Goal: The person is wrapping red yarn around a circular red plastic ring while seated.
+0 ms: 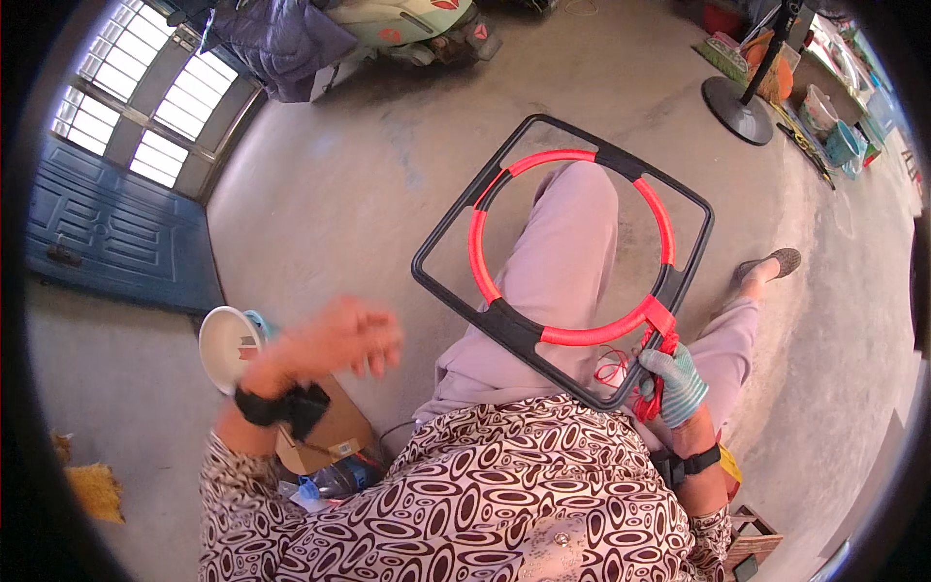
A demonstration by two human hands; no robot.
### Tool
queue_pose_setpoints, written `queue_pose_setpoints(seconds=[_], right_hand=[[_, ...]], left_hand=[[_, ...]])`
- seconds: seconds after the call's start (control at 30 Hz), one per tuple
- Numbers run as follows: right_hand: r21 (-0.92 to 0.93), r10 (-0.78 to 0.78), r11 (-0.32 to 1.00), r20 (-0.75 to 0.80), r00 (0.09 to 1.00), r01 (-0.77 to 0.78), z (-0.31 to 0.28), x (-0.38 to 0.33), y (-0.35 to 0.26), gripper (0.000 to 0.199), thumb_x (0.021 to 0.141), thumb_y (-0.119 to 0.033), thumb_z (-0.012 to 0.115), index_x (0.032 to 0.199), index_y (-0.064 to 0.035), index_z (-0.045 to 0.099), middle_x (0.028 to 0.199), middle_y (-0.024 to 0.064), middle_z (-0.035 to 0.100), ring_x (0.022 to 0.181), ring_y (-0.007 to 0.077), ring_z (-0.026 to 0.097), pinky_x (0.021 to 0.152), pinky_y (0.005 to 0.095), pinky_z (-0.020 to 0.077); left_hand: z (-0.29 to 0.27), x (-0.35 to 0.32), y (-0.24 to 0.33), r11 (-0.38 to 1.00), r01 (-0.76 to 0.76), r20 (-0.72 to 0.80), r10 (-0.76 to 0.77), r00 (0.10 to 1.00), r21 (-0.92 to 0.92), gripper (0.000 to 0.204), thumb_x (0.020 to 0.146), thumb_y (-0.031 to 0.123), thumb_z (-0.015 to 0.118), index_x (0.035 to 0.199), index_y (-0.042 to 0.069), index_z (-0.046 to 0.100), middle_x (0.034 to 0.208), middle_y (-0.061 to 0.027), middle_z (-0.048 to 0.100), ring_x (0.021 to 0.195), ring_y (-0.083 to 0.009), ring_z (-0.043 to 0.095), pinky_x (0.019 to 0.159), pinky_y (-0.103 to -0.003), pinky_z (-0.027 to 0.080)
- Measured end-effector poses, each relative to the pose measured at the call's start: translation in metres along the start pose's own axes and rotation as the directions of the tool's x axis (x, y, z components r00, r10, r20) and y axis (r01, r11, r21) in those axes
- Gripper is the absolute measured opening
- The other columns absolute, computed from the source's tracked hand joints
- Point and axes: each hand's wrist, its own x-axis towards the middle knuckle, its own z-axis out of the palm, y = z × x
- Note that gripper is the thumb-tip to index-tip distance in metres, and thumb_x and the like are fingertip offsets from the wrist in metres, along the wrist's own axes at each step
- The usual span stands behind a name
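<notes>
Two hands: one at work, one free.
Right hand (676,385): gloved, closed around red cord (656,383) at the near corner of the frame (562,262).
Left hand (335,339): bare, blurred, fingers spread, off to the side above a cardboard box (325,427).
Frame: black square with a red ring, resting tilted over the lap.
Step, by my judgement: wrapping cord on the ring; next calls for the left hand steadying the frame.
</notes>
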Motion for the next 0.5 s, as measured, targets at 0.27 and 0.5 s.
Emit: queue_pose_setpoints(seconds=[0.27,0.5], right_hand=[[-0.063,-0.077,0.995,-0.058,0.995,0.073,0.002,0.003,0.004,0.017,0.077,-0.017,0.061,0.084,-0.0016,0.058,0.061,0.0024,0.056,0.044,0.0083,0.048,0.041,0.0210,0.0374],[-0.222,-0.045,0.974,-0.038,0.998,0.035,0.013,-0.024,-0.024,0.017,0.074,-0.015,0.063,0.084,-0.0028,0.057,0.062,0.0005,0.055,0.044,0.0073,0.049,0.041,0.0209,0.0381]], left_hand=[[-0.046,0.024,0.233,0.489,-0.862,-0.093,0.860,0.502,-0.137,0.024,0.091,0.024,0.051,0.096,0.002,0.059,0.085,-0.0081,0.063,0.064,-0.0111,0.060,0.054,-0.022,0.048],[0.039,0.158,0.195,0.670,-0.589,-0.244,0.543,0.804,-0.452,0.020,0.085,0.020,0.055,0.081,0.002,0.059,0.072,-0.0077,0.063,0.063,-0.0129,0.060,0.053,-0.027,0.049]])
